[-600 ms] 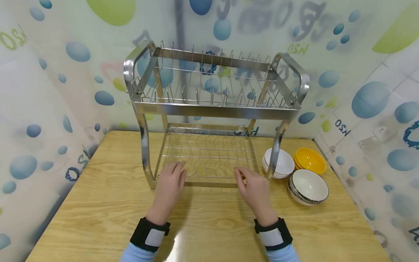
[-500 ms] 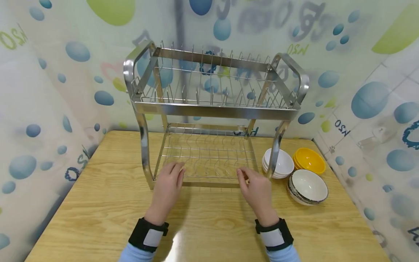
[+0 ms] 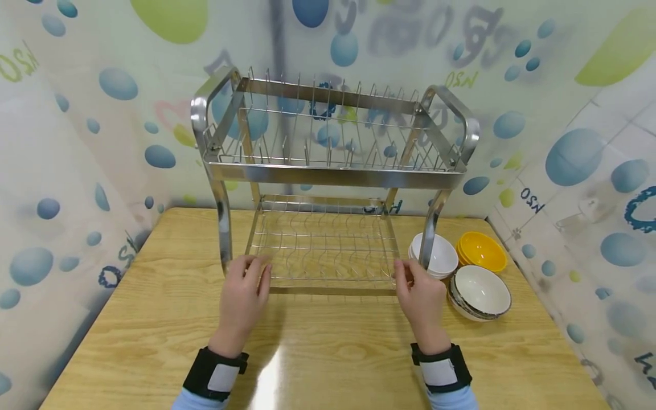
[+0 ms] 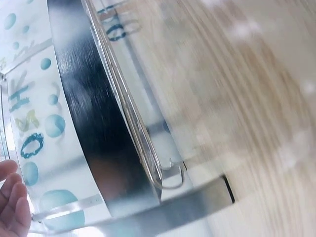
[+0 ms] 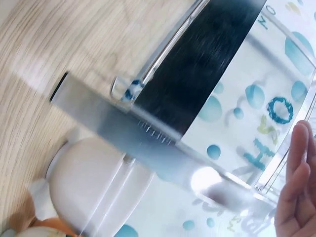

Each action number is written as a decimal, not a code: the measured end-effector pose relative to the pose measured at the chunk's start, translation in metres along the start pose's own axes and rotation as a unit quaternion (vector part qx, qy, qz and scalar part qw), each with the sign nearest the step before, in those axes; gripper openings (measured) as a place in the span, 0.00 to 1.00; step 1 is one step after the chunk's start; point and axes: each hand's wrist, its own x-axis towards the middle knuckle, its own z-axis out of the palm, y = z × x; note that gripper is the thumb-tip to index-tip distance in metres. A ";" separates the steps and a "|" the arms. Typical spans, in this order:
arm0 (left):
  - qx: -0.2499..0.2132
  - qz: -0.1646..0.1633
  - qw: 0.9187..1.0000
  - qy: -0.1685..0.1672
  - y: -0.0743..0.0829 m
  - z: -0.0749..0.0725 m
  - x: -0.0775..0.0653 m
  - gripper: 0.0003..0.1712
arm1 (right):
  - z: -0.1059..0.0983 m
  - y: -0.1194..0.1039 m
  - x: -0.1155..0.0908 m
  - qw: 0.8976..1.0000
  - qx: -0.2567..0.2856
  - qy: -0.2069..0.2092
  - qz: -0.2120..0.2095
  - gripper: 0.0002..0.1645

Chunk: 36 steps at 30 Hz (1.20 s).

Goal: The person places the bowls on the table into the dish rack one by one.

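Note:
A two-tier metal dish rack [image 3: 338, 177] stands on the wooden table, wire prongs along its upper tier. My left hand [image 3: 241, 299] hovers by the lower tier's front left corner, fingers loosely bent. Near the front right corner is my right hand [image 3: 423, 299], also loosely bent. Both wrist views show relaxed fingers with a gap to the rack's metal front bar [image 4: 89, 98]; nothing is in either hand. Just right of the right hand sit a stack of white bowls [image 3: 443, 254], yellow bowls [image 3: 484, 251] and dark-rimmed white bowls [image 3: 483, 289].
The wooden table [image 3: 338, 353] extends in front of the rack and to both sides. A bubble-patterned curtain [image 3: 118, 171] hangs behind and along the sides. In the right wrist view, a white bowl [image 5: 94, 182] shows beside the rack's leg [image 5: 113, 123].
Both hands have moved apart, the left one to the left and the right one to the right, toward the rack's front corners. The rack and bowls stay in place; the head view has shifted slightly.

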 end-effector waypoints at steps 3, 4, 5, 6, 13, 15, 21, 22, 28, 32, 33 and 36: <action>0.013 -0.003 1.000 0.021 -0.006 -0.003 0.002 0.12 | -0.003 0.006 0.000 1.000 -0.008 0.008 0.010 0.12; 0.015 -0.003 0.999 0.030 -0.008 -0.004 0.003 0.12 | -0.004 0.007 0.000 1.000 -0.011 0.012 0.011 0.12; 0.016 -0.002 0.999 0.040 -0.010 -0.005 0.004 0.12 | -0.004 0.009 0.000 1.000 -0.012 0.014 0.012 0.13; 0.015 -0.002 0.999 0.050 -0.012 -0.006 0.005 0.13 | -0.005 0.011 0.000 1.000 -0.013 0.014 0.015 0.13; 0.018 -0.021 0.996 0.087 -0.024 -0.017 0.010 0.14 | -0.008 0.022 0.001 0.998 -0.009 0.030 0.049 0.18; 0.017 -0.029 0.995 0.091 -0.026 -0.020 0.010 0.14 | -0.009 0.026 0.001 0.997 -0.012 0.034 0.065 0.20; 0.024 -0.045 0.994 0.101 -0.034 -0.025 0.010 0.13 | -0.015 0.038 0.002 0.993 -0.025 0.047 0.108 0.22; 0.026 -0.046 0.993 0.103 -0.035 -0.026 0.010 0.13 | -0.016 0.041 0.002 0.992 -0.031 0.048 0.116 0.23; 0.034 -0.058 0.992 0.109 -0.042 -0.030 0.012 0.12 | -0.020 0.062 -0.001 0.984 -0.075 0.042 0.153 0.26; 0.038 -0.070 0.991 0.110 -0.047 -0.033 0.012 0.12 | -0.025 0.075 -0.003 0.978 -0.094 0.027 0.183 0.27; 0.038 -0.074 0.990 0.110 -0.048 -0.033 0.012 0.12 | -0.027 0.079 -0.003 0.976 -0.098 0.023 0.191 0.28; 0.036 -0.085 0.990 0.111 -0.051 -0.035 0.012 0.12 | -0.033 0.088 -0.004 0.969 -0.119 0.007 0.216 0.28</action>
